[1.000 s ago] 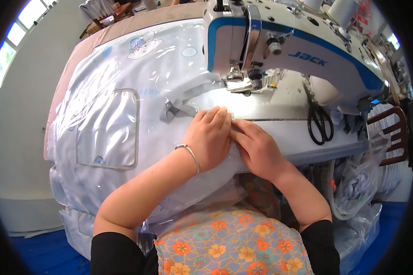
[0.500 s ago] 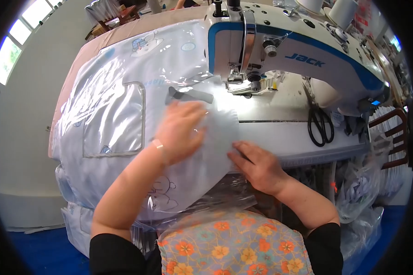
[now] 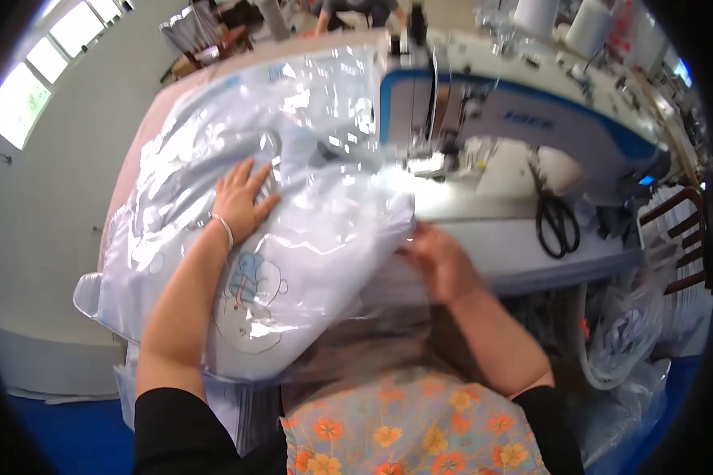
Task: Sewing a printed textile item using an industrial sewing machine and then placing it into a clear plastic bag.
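Note:
A large pale fabric piece (image 3: pixel 317 277) with a shiny, clear plastic-like surface and cartoon prints spreads over the left of the sewing table. My left hand (image 3: pixel 245 199) lies on it with fingers spread, beside a stitched, rounded outline. At the near right edge of the fabric, my right hand (image 3: pixel 442 261) pinches the border between thumb and fingers; motion blurs it a little. Just beyond, the sewing machine (image 3: pixel 523 119) stands with its lit needle area over the fabric's far right corner. A dark grey strip (image 3: pixel 337 152) rests on the fabric near the needle.
Black-handled scissors (image 3: pixel 557 226) lie on the machine bed, right of the needle. White thread cones (image 3: pixel 537 16) stand behind the machine. A clear plastic bag (image 3: pixel 626 332) hangs below the table at right. At the far edge, another person's arm (image 3: pixel 325 20) shows.
My left hand has moved left from near the grey strip and now lies flat. The fabric has shifted and wrinkled, its near part showing a bear print. The right hand has turned at the edge.

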`<action>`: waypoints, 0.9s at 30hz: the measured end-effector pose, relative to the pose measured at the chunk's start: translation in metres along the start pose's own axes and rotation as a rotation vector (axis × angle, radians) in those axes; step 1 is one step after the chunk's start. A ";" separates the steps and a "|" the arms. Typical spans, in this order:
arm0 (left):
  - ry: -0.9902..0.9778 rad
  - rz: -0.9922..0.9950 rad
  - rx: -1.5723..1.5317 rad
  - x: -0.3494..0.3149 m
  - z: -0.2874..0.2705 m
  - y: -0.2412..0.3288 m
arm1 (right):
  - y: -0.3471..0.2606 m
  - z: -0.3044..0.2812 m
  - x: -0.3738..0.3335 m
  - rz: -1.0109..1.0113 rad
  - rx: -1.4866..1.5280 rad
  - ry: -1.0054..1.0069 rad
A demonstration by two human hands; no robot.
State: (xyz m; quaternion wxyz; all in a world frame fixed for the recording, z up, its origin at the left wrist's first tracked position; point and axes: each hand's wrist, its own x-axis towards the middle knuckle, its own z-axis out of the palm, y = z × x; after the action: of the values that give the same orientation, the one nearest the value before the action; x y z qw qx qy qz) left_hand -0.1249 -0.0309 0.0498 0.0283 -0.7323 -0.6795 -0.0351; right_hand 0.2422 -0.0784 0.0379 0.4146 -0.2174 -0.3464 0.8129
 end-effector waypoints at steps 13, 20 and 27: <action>-0.112 0.037 -0.048 -0.034 -0.047 0.015 | 0.145 0.053 0.057 -0.050 -1.012 -0.466; -0.140 0.030 -0.044 -0.026 0.004 -0.011 | 0.080 0.098 -0.037 0.226 -0.855 -0.216; -0.171 0.080 0.031 -0.008 0.000 0.005 | 0.101 0.042 -0.135 0.467 -0.348 -0.059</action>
State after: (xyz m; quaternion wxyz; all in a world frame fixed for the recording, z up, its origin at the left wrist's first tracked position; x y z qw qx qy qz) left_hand -0.1200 -0.0391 0.0496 -0.0173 -0.7588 -0.6499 0.0392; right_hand 0.2386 -0.2479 -0.0006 0.1623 -0.3353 -0.4333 0.8207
